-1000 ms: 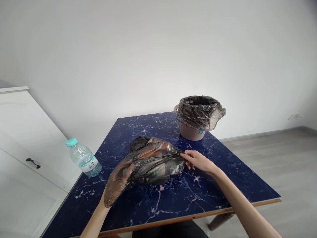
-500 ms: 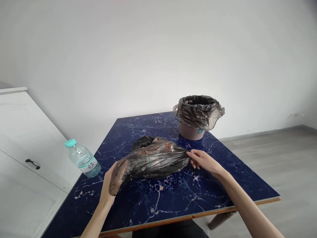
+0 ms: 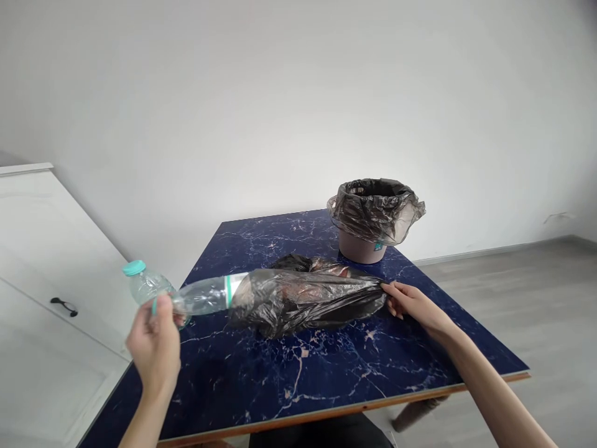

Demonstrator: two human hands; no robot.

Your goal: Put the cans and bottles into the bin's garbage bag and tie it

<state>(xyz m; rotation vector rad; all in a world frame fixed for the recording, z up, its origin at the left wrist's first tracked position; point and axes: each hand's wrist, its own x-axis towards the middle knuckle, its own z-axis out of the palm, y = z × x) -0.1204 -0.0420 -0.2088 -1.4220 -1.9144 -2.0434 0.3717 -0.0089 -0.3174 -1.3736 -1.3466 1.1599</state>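
My left hand (image 3: pixel 156 339) is closed round the capped neck of a clear plastic bottle (image 3: pixel 203 295). The bottle lies on its side in the air, and its base end is still inside a dark, see-through plastic bag (image 3: pixel 303 298). At the bag's right end, my right hand (image 3: pixel 410 305) pinches the gathered film between thumb and fingers. Reddish-brown contents show faintly through the bag, too blurred to name. Behind my left hand stands a second, larger bottle (image 3: pixel 147 283) with a turquoise cap, partly hidden by the hand.
A bucket (image 3: pixel 361 249) lined with a dark bag stands at the back right of the blue marbled table (image 3: pixel 326 379). To the left is a white cabinet (image 3: pixel 51 261) with a black handle. A white wall rises behind the table.
My left hand has come out of the bag and moved left, drawing the bottle partly out by its neck. My right hand has shifted slightly right, stretching the bag along.
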